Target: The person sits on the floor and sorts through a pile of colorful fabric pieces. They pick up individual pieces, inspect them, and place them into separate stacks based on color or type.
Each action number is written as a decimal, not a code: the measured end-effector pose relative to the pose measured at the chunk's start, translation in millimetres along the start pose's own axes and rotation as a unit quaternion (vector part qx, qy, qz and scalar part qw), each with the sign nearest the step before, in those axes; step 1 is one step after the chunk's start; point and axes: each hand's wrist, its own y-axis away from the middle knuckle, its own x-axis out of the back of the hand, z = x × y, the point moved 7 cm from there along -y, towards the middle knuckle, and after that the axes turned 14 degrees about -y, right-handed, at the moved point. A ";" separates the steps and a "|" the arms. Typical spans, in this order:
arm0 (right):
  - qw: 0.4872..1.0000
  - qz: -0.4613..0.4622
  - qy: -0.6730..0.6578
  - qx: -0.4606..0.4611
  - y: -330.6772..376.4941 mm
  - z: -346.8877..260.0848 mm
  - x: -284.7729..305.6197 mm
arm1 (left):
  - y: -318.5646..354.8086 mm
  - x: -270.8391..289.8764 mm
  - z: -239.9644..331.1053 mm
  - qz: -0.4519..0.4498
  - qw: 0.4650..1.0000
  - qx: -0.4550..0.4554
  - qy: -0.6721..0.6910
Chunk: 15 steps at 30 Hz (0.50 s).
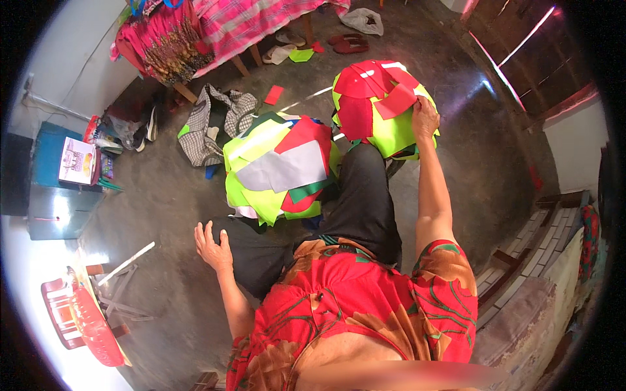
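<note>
Two heaps of cut fabric pieces stand in front of me. On the right-hand heap (pixel 355 117), red and neon yellow-green pieces lie over each other. At its right edge my right hand (pixel 425 118) is closed, its fingers at the end of a flat red fabric piece (pixel 396 102). My left hand (pixel 214 249) is held over my left knee with its fingers spread and nothing in it. Beyond that hand is the left-hand heap (pixel 257 140), with yellow-green, red and green pieces and a large grey piece (pixel 287 171) on top.
A checked cloth bag (pixel 202 127) lies left of the heaps. A loose red scrap (pixel 274 95) is on the floor. Farther off are red slippers (pixel 349 43) and a pink-covered bed (pixel 235 26). A red plastic chair (pixel 91 319) stands at the left, a blue cabinet (pixel 55 163) behind it.
</note>
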 end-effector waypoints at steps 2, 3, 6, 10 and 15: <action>1.000 0.017 -0.021 -0.005 2.6 -6.7 11.8 | 0.2 -1.1 -0.3 0.001 1.000 0.000 0.001; 0.999 0.020 -0.028 -0.008 4.6 -8.3 16.4 | 0.0 -2.0 -1.1 0.000 1.000 -0.002 0.001; 0.998 0.019 -0.045 -0.026 12.8 -13.8 29.0 | 0.5 -1.3 -1.2 0.005 1.000 -0.001 0.005; 0.993 0.038 -0.114 0.002 32.1 -40.8 53.3 | 0.9 2.0 0.3 0.003 1.000 0.002 0.006; 0.903 0.059 -0.396 -0.156 45.6 -1.4 41.2 | -1.8 2.0 3.2 -0.003 1.000 0.007 0.012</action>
